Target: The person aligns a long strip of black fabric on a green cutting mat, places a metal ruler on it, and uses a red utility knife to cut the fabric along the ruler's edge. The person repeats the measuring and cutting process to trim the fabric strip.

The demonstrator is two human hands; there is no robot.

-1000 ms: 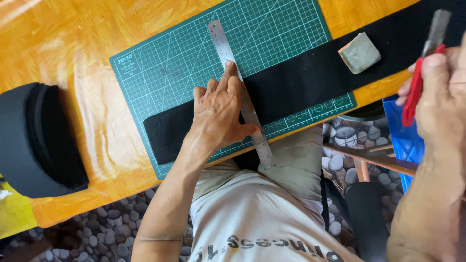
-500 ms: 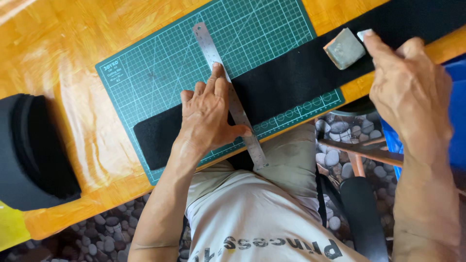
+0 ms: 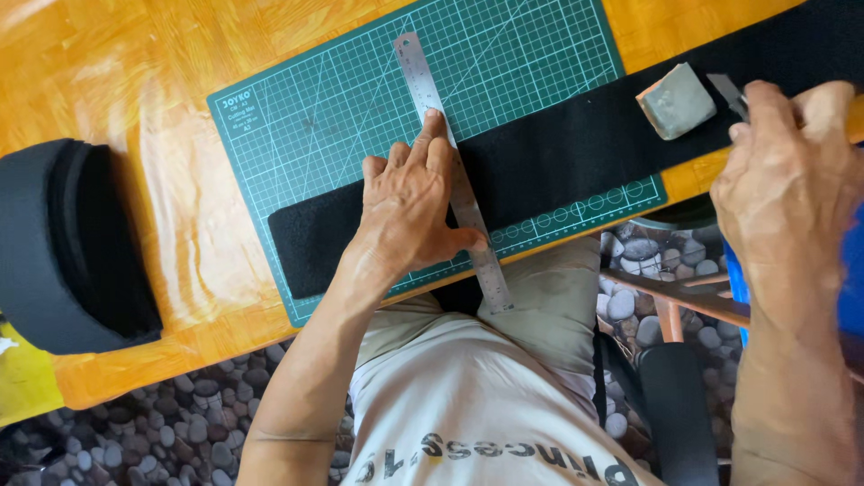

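My left hand (image 3: 409,211) lies flat on a steel ruler (image 3: 416,67), pinning it across a long black felt-like strip (image 3: 558,148). The strip lies on a green cutting mat (image 3: 306,117). Off to the right, my right hand (image 3: 787,180) is closed around a cutter knife; only its grey blade tip (image 3: 725,90) shows, beside a grey-green block (image 3: 677,101) resting on the strip. The knife's handle is hidden in my fist.
The mat lies on an orange wooden table (image 3: 135,63). A thick roll of black material (image 3: 63,243) sits at the table's left end. A blue object (image 3: 850,279) is partly hidden behind my right arm. A pebble-patterned floor (image 3: 171,432) is below.
My right hand, raised with the red-handled cutter a second ago, has come down to the strip beside the grey block. My left hand has stayed on the ruler.
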